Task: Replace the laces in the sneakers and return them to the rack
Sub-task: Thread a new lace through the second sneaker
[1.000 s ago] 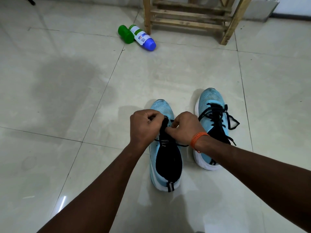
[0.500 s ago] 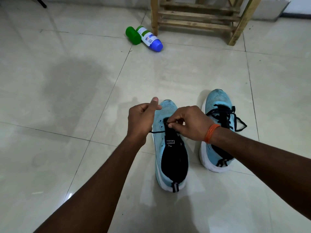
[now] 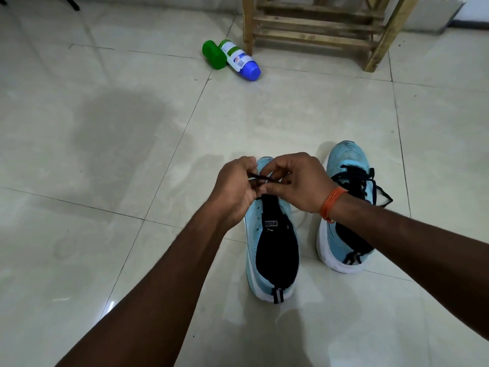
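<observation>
**Head view.** The unlaced sneaker (image 3: 272, 250) stands on the floor (image 3: 105, 154) with its toe pointing away, and most of its black tongue shows no lacing. Over its forefoot the left hand (image 3: 235, 192) and the right hand (image 3: 296, 184) come together, almost touching. Each pinches the thin black lace (image 3: 260, 178), which runs taut between their fingertips. The hands hide which eyelet the lace passes through. Just to the right of this sneaker stands the laced sneaker (image 3: 346, 160), its black lace threaded and the ends lying loose. An orange wristband (image 3: 332, 205) on the right wrist crosses in front of it.

The step in hand looks like threading the lowest eyelets. To do it well, I judge the two ends should be evened before going higher, and the lace kept flat rather than twisted. Each crossing should be drawn snug gently, since neither hand pins the shoe and the tile looks slippery.

The floor is glossy pale tile with grey joints and soft reflections. Well beyond the unlaced sneaker's toe stands the wooden rack (image 3: 317, 25), with only its lower slats in view. Beyond the toe and a little to the left, a green bottle (image 3: 213, 54) and a white bottle with a blue cap (image 3: 242, 60) lie side by side.
</observation>
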